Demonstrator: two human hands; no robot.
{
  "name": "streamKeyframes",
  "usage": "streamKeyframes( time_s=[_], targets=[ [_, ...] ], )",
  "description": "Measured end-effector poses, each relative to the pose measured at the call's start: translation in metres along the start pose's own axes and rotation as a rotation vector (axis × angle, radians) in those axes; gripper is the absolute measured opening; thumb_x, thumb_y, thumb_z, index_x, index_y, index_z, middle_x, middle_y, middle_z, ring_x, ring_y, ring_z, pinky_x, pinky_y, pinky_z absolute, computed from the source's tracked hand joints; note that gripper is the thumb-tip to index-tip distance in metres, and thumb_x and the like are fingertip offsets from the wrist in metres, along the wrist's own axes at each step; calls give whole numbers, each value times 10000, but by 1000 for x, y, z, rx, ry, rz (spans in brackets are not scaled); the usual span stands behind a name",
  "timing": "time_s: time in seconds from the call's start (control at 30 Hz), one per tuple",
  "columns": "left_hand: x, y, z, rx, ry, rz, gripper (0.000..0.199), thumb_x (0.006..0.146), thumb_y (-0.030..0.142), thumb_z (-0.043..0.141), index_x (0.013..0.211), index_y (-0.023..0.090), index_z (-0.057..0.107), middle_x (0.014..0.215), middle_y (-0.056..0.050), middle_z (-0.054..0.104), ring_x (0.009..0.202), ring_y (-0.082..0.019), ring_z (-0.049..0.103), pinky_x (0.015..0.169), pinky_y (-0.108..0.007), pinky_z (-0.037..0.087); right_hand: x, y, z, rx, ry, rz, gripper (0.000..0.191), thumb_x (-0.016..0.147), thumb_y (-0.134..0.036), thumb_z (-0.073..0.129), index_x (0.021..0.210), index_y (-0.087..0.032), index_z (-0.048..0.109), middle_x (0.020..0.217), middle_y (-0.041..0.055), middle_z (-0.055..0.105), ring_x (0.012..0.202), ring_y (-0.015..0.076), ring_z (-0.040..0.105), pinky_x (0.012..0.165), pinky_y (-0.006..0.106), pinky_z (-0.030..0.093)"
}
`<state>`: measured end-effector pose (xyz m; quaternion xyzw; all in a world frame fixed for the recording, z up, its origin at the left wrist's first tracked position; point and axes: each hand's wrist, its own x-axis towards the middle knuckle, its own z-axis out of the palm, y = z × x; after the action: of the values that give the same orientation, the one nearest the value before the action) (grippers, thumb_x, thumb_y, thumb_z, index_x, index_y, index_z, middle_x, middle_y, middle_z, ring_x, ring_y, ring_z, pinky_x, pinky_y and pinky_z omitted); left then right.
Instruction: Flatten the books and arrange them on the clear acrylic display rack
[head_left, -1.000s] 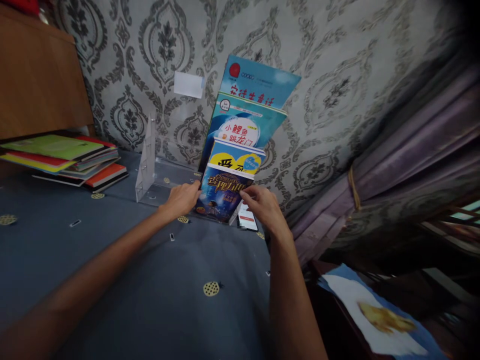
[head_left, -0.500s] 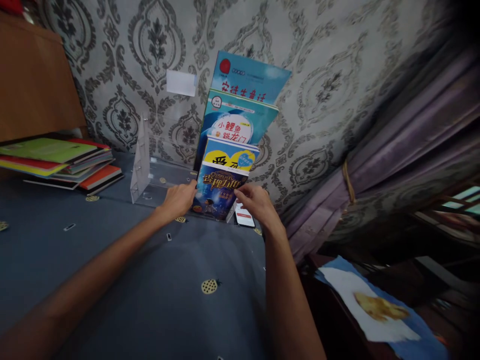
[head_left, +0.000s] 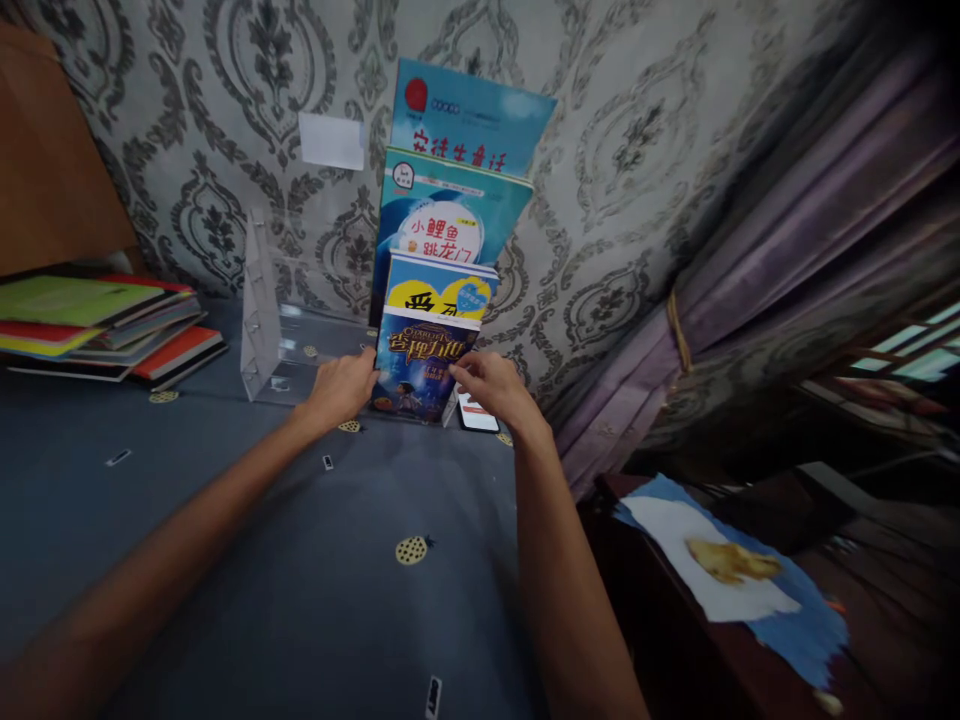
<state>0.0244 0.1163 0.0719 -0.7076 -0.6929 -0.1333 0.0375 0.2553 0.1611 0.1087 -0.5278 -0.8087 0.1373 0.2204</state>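
Note:
A small dark blue book (head_left: 411, 370) stands upright in the front tier of a clear stepped stand (head_left: 260, 325). My left hand (head_left: 343, 388) is closed at the book's left edge, its fingertips partly hidden. At the right edge, my right hand (head_left: 491, 387) pinches the cover between thumb and fingers. Rising behind it in steps are a yellow-and-blue book (head_left: 435, 293), a teal book (head_left: 457, 215) and a taller light blue book (head_left: 480, 115). A phone (head_left: 478, 415) with a lit screen lies under my right hand, partly covered by it.
A stack of books and folders (head_left: 82, 320) lies at the left, beside a brown wooden panel (head_left: 60, 160). The patterned wall (head_left: 622, 180) rises behind the stand. A tied purple curtain (head_left: 630, 390) hangs to the right, above blue-and-white cloth (head_left: 675, 560).
The camera view has shifted, so everything sits slightly higher and further left. Both hands stay at the dark blue book's edges, and the books keep their places.

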Motion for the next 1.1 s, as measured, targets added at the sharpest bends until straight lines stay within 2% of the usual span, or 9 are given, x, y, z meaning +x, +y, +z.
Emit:
streamKeyframes(
  time_s=[0.37, 0.63, 0.87, 1.1],
  targets=[
    [6, -6, 12, -50, 57, 60, 236, 1023, 262, 434, 1166, 135, 572, 1048, -169, 737, 969, -300, 707, 786, -370, 496, 8, 13, 10, 78, -15, -19, 208, 930, -264, 591, 797, -175, 724, 659, 29, 697, 678, 184, 690, 662, 282, 502],
    [8, -7, 18, -129, 87, 56, 215, 1002, 247, 446, 1146, 156, 578, 1029, -150, 731, 966, -293, 702, 808, -385, 502, 11, 19, 15, 136, -3, -37, 215, 920, -288, 601, 769, -178, 708, 631, 20, 669, 683, 175, 673, 654, 269, 497],
    [8, -9, 14, -115, 56, 46, 229, 999, 268, 447, 1150, 165, 584, 1041, -150, 733, 976, -306, 703, 812, -395, 505, 8, 18, 11, 140, -38, -20, 182, 910, -287, 616, 826, -168, 725, 668, 30, 679, 690, 171, 670, 647, 263, 492],
    [6, -10, 4, -71, 8, 54, 249, 1002, 282, 431, 1154, 185, 603, 1072, -130, 738, 997, -288, 694, 833, -394, 506, 0, 8, -5, 115, -106, -29, 190, 915, -268, 580, 837, -156, 713, 656, 24, 669, 609, 155, 655, 573, 249, 452]
  ],
)
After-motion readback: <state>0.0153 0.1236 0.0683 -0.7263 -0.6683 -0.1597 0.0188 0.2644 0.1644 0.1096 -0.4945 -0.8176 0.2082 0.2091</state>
